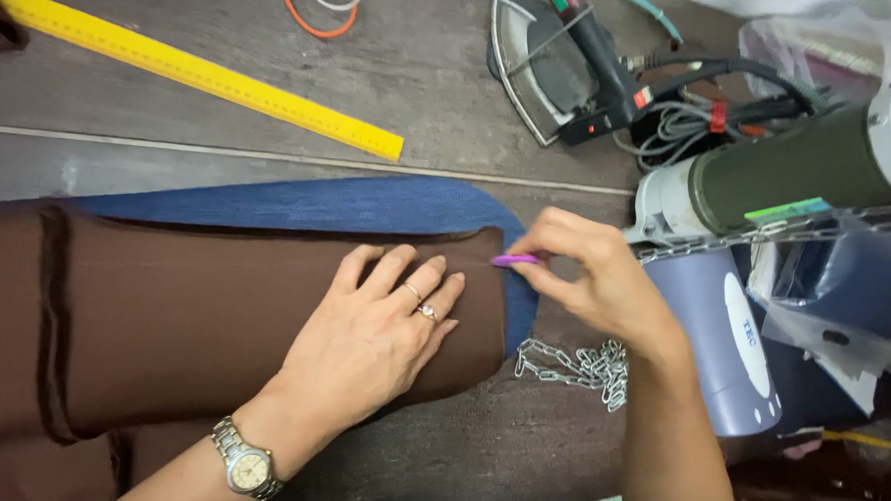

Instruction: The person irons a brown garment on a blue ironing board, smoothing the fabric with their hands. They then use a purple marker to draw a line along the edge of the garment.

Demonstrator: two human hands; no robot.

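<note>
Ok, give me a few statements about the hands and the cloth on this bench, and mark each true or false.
1. The left hand lies flat on the brown fabric. True.
2. The right hand pinches a purple chalk piece at the fabric's edge. True.
3. The yellow ruler lies across the brown fabric. False: it lies apart on the wooden table.
4. The iron rests on the blue pad. False: it sits on the table beyond.
</note>
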